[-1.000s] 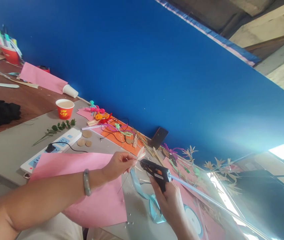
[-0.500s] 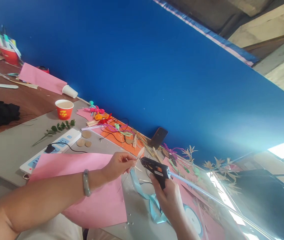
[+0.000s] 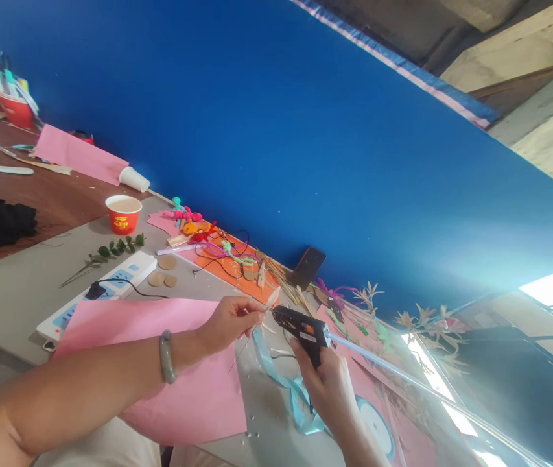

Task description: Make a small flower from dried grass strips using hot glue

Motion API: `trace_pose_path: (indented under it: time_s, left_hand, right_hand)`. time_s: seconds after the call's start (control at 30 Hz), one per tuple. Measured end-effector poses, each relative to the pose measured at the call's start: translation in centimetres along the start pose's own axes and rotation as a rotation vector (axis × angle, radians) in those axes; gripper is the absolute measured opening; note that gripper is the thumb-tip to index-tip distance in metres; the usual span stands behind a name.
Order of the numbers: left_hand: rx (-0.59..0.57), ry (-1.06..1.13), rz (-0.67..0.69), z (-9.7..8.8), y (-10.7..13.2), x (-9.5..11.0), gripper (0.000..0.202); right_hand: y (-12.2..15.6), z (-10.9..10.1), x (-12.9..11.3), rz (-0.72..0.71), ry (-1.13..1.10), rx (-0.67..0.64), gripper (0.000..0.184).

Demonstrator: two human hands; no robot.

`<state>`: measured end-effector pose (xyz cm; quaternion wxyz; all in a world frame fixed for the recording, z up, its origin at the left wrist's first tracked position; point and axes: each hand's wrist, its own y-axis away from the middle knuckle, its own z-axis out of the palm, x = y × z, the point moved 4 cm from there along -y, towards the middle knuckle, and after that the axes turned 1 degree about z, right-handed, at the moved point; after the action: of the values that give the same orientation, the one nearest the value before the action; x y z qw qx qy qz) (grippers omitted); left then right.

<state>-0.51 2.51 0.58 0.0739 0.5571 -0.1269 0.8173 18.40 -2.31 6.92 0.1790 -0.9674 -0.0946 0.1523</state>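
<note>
Black glue gun (image 3: 292, 320) barely moved.

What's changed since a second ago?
The pale, leaf-shaped, papery piece in the left hand looks narrower, apparently turned. Nothing gripped or released. Unchanged: right hand holding the black pistol-shaped glue gun, nozzle close to the piece.

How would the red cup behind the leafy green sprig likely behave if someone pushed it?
The red cup would probably slosh, since pale liquid shows inside its rim. A push up high might tip it, as it narrows toward the base. Its wall looks like thin paper, so it could dent if squeezed.
</note>
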Motion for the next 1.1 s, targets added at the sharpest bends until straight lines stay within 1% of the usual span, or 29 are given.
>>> trace_pose_path:
  time_s: [0.17, 0.47, 0.7, 0.8, 0.97, 1.1]
  left_hand:
    - [0.001, 0.001, 0.001, 0.01, 0.03, 0.14, 0.022]
    - [0.008, 0.021, -0.007, -0.16, -0.15, -0.63, 0.025]
    - [0.026, 0.011, -0.007, -0.09, 0.01, -0.16, 0.02]
    - [0.027, -0.002, -0.003, -0.05, 0.04, -0.17, 0.019]
    - [0.02, 0.001, 0.005, -0.17, -0.08, -0.41, 0.02]
    - [0.027, -0.005, 0.001, -0.22, -0.05, -0.42, 0.02]
  right_hand:
    - [0.13, 0.09, 0.09, 0.008, -0.014, -0.012, 0.044]
    - [-0.16, 0.09, 0.14, 0.024, -0.039, -0.007, 0.044]
    - [0.75, 0.16, -0.09, -0.03, -0.039, -0.007, 0.043]
    - [0.72, 0.25, -0.07, -0.037, -0.035, -0.007, 0.043]
    - [0.39, 0.37, 0.63, 0.016, -0.019, 0.036, 0.045]
    - [0.68, 0.79, 0.6, 0.025, -0.08, -0.013, 0.045]
